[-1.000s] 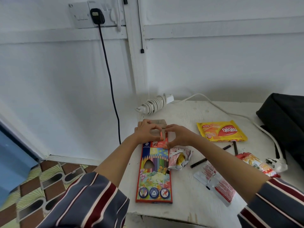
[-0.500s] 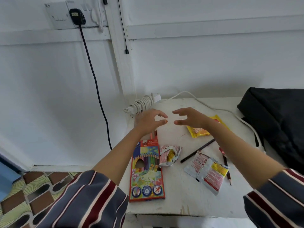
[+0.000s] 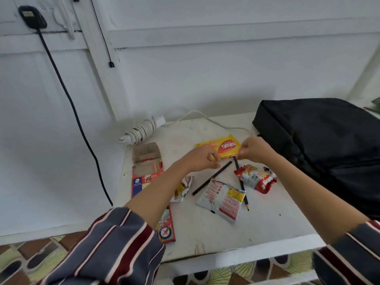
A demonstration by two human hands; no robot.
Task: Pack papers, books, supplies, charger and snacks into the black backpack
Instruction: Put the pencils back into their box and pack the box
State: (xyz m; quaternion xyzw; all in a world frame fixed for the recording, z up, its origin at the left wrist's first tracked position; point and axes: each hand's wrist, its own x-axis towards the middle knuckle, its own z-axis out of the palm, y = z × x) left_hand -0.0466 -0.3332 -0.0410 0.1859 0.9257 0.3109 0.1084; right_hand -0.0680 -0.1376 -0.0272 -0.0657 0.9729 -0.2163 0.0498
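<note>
Left hand [image 3: 202, 159]: curled at slanted pencil's [image 3: 211, 178] upper end — grasp unclear.
Right hand [image 3: 255, 150]: pinches second pencil's [image 3: 241, 184] top.
Black backpack [image 3: 320, 145]: just beside right hand.
Pencils: gather parallel before lifting — points together.

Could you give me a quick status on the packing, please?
Hands: left hand and right hand curled at the upper ends of the pencils, grip unclear. Bag: black backpack at right. Obstacles: snack packets crowding them.
</note>
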